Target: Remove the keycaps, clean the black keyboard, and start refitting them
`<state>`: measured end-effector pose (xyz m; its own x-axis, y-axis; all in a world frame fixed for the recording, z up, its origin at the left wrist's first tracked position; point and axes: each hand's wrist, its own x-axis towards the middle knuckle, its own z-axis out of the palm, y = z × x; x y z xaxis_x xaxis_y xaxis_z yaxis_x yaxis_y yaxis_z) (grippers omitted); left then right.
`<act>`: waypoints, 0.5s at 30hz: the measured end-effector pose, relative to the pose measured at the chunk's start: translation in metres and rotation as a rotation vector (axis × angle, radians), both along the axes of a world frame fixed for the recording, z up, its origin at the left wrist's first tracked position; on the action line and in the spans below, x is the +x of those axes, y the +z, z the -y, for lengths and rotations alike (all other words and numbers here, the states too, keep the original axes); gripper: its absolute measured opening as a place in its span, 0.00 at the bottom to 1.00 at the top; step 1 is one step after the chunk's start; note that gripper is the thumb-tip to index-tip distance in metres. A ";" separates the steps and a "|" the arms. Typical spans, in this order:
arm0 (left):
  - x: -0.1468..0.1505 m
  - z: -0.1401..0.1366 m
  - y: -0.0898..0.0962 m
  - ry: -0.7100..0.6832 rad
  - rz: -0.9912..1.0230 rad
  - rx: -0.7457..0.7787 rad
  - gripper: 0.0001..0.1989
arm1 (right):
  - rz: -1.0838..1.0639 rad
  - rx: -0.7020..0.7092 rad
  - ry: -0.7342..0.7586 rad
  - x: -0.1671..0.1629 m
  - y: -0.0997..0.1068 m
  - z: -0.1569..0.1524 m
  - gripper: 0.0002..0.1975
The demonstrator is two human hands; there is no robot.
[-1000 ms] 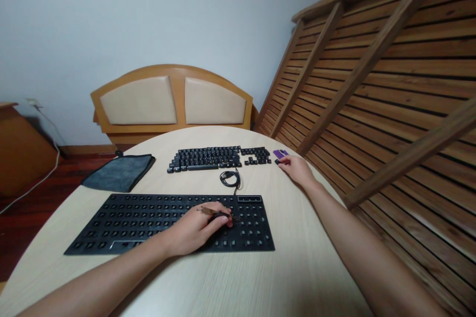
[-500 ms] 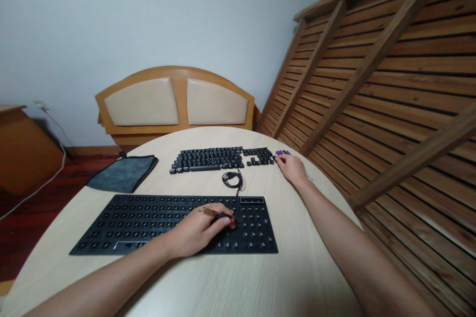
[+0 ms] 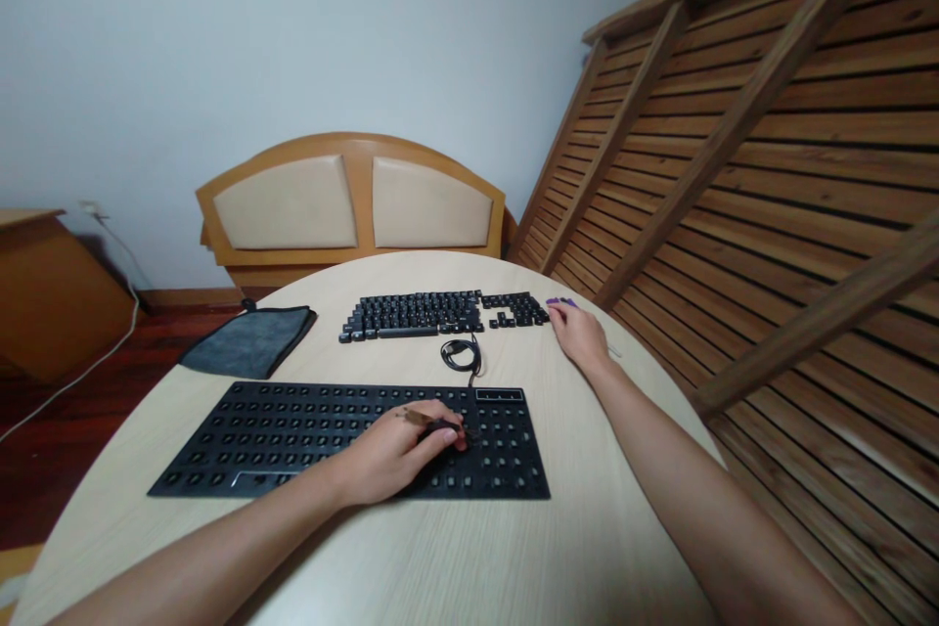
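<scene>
Under my left hand (image 3: pixel 407 450) lies a black keyboard (image 3: pixel 323 430) with its keycaps off and its switches bare. My left hand is closed around a small keycap puller (image 3: pixel 438 425) with a brown part and thin wire ends, held over the keyboard's right half. Beyond it, loose black keycaps (image 3: pixel 415 310) lie in keyboard order, with a smaller group (image 3: pixel 524 308) to the right. At that group's right end, my right hand (image 3: pixel 581 333) has its fingertips pinched together at a keycap, mostly hidden by the fingers. A purple item (image 3: pixel 561 300) lies just past those fingers.
A coiled black cable (image 3: pixel 461 354) runs from the keyboard's back edge. A folded dark grey cloth (image 3: pixel 253 340) lies at the left on the round table (image 3: pixel 514 558). Beyond stands a padded headboard (image 3: pixel 352 201); wooden slats (image 3: pixel 734 176) lean at the right.
The view has shifted slightly. My right fingertips have moved a little at the end of the keycap group. My left hand keeps its hold and place on the keyboard.
</scene>
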<state>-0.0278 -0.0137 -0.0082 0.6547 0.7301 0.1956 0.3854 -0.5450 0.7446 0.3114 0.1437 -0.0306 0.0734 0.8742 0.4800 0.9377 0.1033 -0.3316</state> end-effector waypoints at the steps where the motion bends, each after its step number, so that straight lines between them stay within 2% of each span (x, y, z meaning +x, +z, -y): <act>1: 0.000 0.000 0.000 -0.001 0.001 0.004 0.15 | -0.006 0.021 0.015 -0.002 0.004 0.003 0.16; 4: 0.001 0.002 0.001 -0.005 -0.004 0.023 0.14 | -0.009 0.070 0.121 -0.019 0.020 0.015 0.16; 8: 0.006 0.008 0.001 -0.003 -0.017 0.048 0.13 | 0.007 0.076 0.332 -0.062 0.039 0.040 0.14; 10: 0.010 0.012 0.001 -0.007 -0.016 0.080 0.12 | 0.019 0.060 0.496 -0.086 0.045 0.056 0.13; 12: 0.014 0.017 0.002 -0.006 -0.005 0.127 0.11 | 0.044 0.000 0.627 -0.106 0.047 0.073 0.13; 15: 0.015 0.020 0.006 0.035 0.003 0.187 0.11 | 0.128 -0.136 0.696 -0.126 0.043 0.098 0.16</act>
